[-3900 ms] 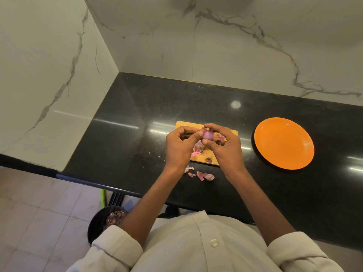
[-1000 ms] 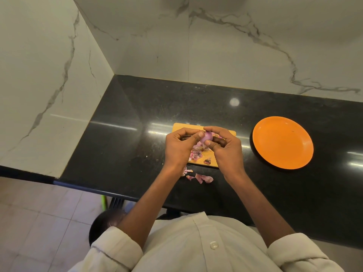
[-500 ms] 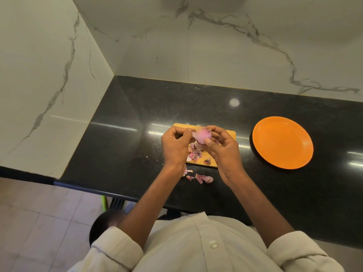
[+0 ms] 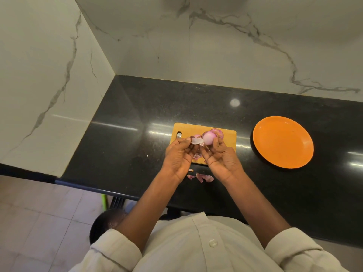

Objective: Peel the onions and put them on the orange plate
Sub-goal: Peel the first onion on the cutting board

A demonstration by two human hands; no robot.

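Both our hands work above the cutting board [image 4: 184, 128]: our right hand [image 4: 221, 157] grips the onion [image 4: 207, 138], our left hand [image 4: 179, 154] pinches a peel [image 4: 197, 141]. Our fingers hide the onion's underside and the scraps beneath; the orange plate [image 4: 282, 141] sits bare toward the counter's right end.

One round orange plate [image 4: 282, 142] sits toward the right end of the black stone counter [image 4: 125, 154]. One rectangular wooden cutting board [image 4: 188, 129] lies mid-counter. Two purple onions show: one peeled [image 4: 207, 138], one cut half [image 4: 217, 132]. Two hands [image 4: 177, 156] [image 4: 222, 159].
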